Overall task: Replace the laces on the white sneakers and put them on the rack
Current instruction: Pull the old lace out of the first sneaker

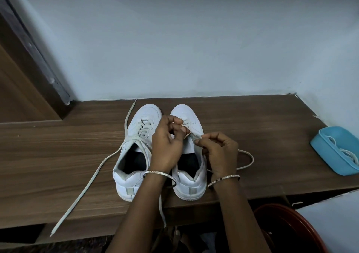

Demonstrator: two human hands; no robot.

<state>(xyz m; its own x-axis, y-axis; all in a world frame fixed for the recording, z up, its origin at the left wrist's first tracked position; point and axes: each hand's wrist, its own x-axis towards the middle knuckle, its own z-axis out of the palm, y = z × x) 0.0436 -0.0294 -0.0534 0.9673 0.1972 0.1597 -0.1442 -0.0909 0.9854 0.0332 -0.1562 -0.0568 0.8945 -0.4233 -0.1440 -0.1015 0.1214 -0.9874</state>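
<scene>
Head view: left hand (167, 146) and right hand (220, 152) fingers pinch one grey lace (192, 134) on right-side sneaker (194, 184)

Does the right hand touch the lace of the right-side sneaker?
Touching. The head view shows the right hand pinching the lace just above that sneaker.

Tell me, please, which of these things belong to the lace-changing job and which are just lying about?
Part of the job:
left sneaker
right sneaker
grey lace, pinched by the left hand and the right hand
blue tray holding white laces

Just lying about:
red tub
door
</scene>
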